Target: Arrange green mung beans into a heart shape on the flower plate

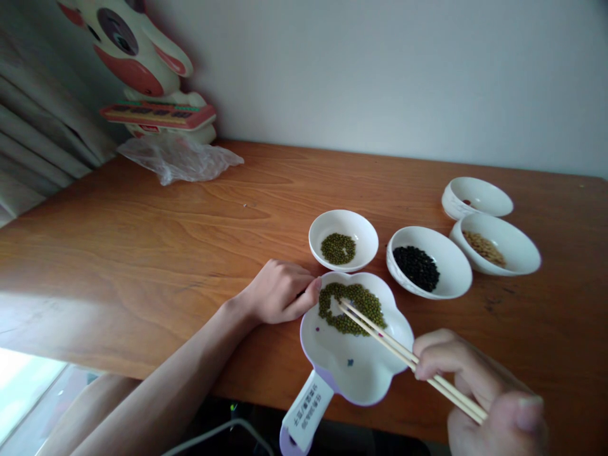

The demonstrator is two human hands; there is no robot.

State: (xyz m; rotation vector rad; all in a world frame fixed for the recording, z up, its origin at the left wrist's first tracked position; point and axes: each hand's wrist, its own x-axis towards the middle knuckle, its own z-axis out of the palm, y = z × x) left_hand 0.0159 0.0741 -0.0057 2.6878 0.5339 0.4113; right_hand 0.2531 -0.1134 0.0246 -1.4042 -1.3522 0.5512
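A brown wooden table (213, 228) stands against a pale wall (361, 76), with a grey curtain (38, 114) at the left. In the far left corner, an animal-shaped toy (156, 76) with a red keyboard stands behind a clear plastic bag (180, 161).

The left hand (285, 291) rests on the table with its fingers curled and its thumb tip touching the left rim of a white, flower-shaped dish (365, 383); whether the hidden fingers grip the rim cannot be told. The right hand (479, 373) is closed around a pair of pale chopsticks (391, 349), whose tips lie near each other among the green beans (373, 308) in the far part of the dish. The two hands are well apart, one on each side of the dish.

The handle (289, 443) points towards the person, past the table edge. It bears a white label (311, 408) with two lines of dark printed characters, inverted and too small to read with certainty.

Just beyond the dish is a white bowl (367, 244) of green beans. To its right are a bowl (455, 269) of black beans (418, 269), a bowl (521, 247) of light-brown grains (487, 249) and, farthest back, a bowl (494, 199) with a small reddish-brown piece.
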